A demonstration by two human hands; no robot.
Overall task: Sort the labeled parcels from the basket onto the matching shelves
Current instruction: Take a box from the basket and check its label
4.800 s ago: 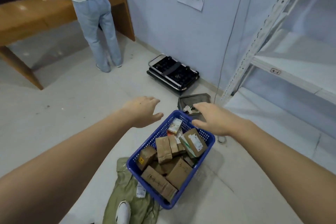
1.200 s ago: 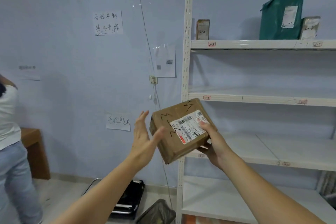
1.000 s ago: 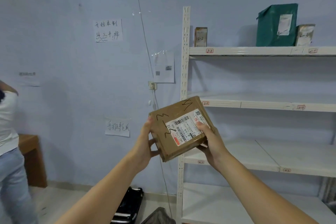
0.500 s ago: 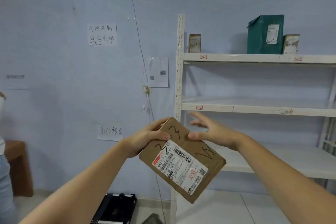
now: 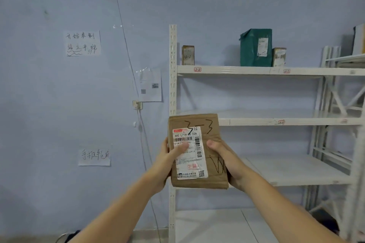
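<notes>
I hold a brown cardboard parcel upright in front of me, with "3-3" handwritten at its top and a white shipping label on its face. My left hand grips its left edge, thumb lying across the label. My right hand grips its right edge, thumb on the front. Behind it stands a white metal shelf unit with small red tags on the shelf edges; the top-left tag reads 2-2. The basket is out of view.
On the top shelf stand a small brown box marked 2-2, a green parcel and a small taped box. A second rack is at the right. Paper notes and a cable hang on the blue wall.
The parcel has been turned from a slant to upright, so its handwritten number reads level. My right hand went from hovering above it to gripping its right edge. The view shifted slightly.
</notes>
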